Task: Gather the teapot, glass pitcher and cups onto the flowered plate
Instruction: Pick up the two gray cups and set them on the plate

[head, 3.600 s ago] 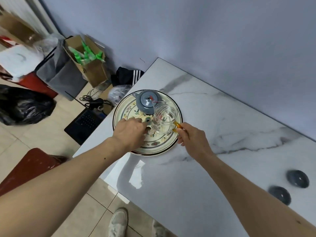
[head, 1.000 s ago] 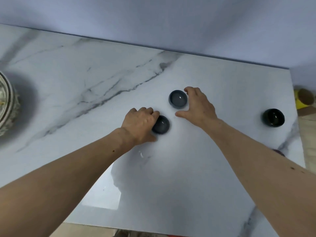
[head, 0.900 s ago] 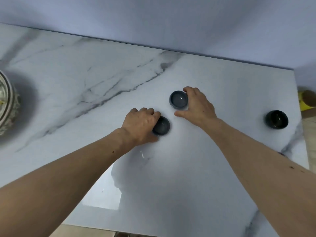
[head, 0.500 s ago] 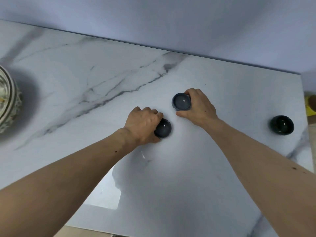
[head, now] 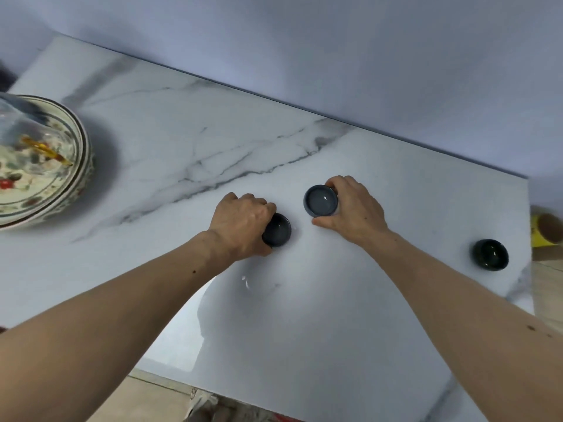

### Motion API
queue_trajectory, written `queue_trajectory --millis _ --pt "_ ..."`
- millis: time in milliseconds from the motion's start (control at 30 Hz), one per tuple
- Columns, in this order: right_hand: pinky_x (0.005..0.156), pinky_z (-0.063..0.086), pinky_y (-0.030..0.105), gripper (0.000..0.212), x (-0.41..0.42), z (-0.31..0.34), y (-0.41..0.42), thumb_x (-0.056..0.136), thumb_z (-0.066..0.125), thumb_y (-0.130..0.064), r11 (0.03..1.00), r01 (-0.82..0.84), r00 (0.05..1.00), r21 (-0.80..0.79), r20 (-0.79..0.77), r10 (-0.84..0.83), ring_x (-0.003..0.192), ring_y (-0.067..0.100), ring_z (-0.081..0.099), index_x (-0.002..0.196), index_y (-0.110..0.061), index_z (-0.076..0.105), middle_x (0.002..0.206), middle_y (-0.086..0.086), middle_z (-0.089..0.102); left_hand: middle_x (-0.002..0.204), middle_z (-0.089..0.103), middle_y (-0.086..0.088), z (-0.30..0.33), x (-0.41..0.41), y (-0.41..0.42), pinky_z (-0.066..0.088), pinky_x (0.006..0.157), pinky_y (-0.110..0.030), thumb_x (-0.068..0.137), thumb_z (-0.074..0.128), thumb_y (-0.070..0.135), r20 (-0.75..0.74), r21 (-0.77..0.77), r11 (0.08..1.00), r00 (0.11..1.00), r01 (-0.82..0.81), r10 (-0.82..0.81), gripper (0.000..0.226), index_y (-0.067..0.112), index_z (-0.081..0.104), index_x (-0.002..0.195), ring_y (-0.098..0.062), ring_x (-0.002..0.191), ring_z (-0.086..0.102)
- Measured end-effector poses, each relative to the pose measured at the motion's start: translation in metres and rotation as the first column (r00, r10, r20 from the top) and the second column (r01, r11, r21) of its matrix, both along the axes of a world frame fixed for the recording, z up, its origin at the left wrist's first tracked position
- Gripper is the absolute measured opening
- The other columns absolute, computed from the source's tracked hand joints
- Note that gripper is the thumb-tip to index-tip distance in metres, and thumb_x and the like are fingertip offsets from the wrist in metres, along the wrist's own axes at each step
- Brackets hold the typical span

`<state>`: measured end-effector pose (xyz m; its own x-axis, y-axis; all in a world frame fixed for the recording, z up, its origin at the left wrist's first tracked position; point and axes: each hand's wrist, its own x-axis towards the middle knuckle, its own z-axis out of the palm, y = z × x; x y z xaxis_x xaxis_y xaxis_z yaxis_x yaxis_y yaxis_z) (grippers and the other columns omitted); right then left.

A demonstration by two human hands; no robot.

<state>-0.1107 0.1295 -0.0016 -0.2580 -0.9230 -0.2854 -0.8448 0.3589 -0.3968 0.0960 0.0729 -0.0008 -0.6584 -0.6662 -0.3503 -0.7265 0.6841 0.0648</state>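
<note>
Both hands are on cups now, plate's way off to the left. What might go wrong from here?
1. The left hand covers much of its dark cup, so the grip may be shallow and slip.
2. The flowered plate already holds a glass pitcher; arriving cups could knock it.
3. A third cup near the table's right edge is easily forgotten.

On the bench [head: 304, 315], the flowered plate [head: 77, 166] sits at the frame's left edge, seemingly carrying the glass pitcher [head: 18, 129]. Two cups stand mid-frame: one [head: 320, 200] upper right of the other [head: 277, 230]. A third cup [head: 490, 254] stands far right.
</note>
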Motion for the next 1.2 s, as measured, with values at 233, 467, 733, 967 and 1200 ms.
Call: queue_trajectory --millis 233,467,733,967,1200 --pt "0.08 0.046 0.037 0.064 0.059 0.035 -0.026 0.062 0.084 -0.04 0.986 -0.166 0.986 -0.016 -0.014 0.166 0.105 0.023 0.053 0.114 -0.021 0.052 0.117 -0.002 0.057 0.098 0.066 0.005 0.037 0.063 -0.007 0.035 0.074 -0.031 0.065 0.069 0.052 0.017 -0.036 0.989 0.989 -0.146 0.147 0.049 0.023 0.058 0.103 -0.021 0.095 0.058" --pt "0.081 0.045 0.037 0.064 0.145 0.057 -0.053 0.062 0.083 -0.041 0.944 -0.329 0.944 -0.025 -0.013 0.329 0.106 0.024 0.052 0.114 -0.022 0.052 0.115 -0.003 0.057 0.099 0.066 0.005 0.067 0.15 -0.008 0.036 0.074 -0.032 0.065 0.07 0.052 0.031 -0.04 0.955 0.955 -0.293 0.295 0.05 0.023 0.059 0.105 -0.021 0.096 0.058" --pt "0.079 0.041 0.034 0.065 0.259 0.074 -0.076 0.061 0.082 -0.045 0.904 -0.425 0.905 -0.04 -0.013 0.425 0.106 0.023 0.051 0.114 -0.023 0.052 0.113 -0.002 0.056 0.1 0.067 0.002 0.089 0.27 -0.011 0.04 0.076 -0.032 0.064 0.071 0.052 0.01 -0.064 0.914 0.915 -0.401 0.403 0.052 0.021 0.06 0.104 -0.023 0.096 0.06" --pt "0.087 0.047 0.041 0.067 0.345 0.075 -0.093 0.061 0.084 -0.044 0.909 -0.416 0.909 -0.034 -0.005 0.416 0.109 0.024 0.052 0.116 -0.023 0.052 0.117 0.001 0.055 0.099 0.068 0.002 0.09 0.36 -0.03 0.039 0.074 -0.03 0.064 0.071 0.051 0.019 -0.091 0.904 0.907 -0.419 0.422 0.05 0.021 0.061 0.103 -0.024 0.095 0.061" --pt "0.085 0.049 0.04 0.072 0.395 0.065 -0.121 0.059 0.085 -0.046 0.905 -0.424 0.905 -0.034 -0.006 0.424 0.106 0.025 0.055 0.118 -0.025 0.051 0.116 0.002 0.053 0.099 0.067 0.001 0.083 0.411 -0.061 0.043 0.077 -0.034 0.063 0.071 0.053 0.024 -0.089 0.885 0.887 -0.457 0.461 0.054 0.021 0.059 0.105 -0.025 0.096 0.06"
